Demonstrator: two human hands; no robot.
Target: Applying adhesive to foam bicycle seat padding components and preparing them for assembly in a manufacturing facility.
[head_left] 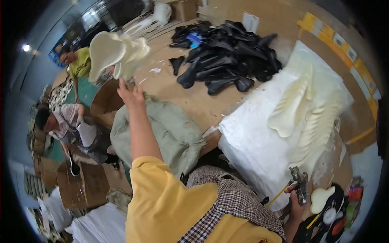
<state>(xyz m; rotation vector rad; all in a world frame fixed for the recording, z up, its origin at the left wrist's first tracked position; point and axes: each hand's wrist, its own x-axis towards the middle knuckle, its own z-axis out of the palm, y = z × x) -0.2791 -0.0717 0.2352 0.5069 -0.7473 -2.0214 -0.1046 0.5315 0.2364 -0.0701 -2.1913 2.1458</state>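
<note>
My left hand [131, 95] is stretched out to the far left, its fingers at the lower, narrow end of several cream foam saddle pads [106, 52]. The pads are bunched together and partly blurred, and they hide part of the grip. At the lower right, my right hand [297, 206] is closed around a metal spray gun [300, 184] with a thin yellow hose [279, 195]. Between the gun and the back of the table, more cream saddle pads [289, 109] lie in overlapping rows on a white plastic sheet [251, 133].
Black saddle shells [227, 52] are heaped on the brown tabletop [162, 79]. A green-grey cloth sack [162, 125] and an open cardboard box [106, 95] stand beside my left arm. Two people [83, 60] work at the left. Tools and clutter [328, 214] lie at the lower right.
</note>
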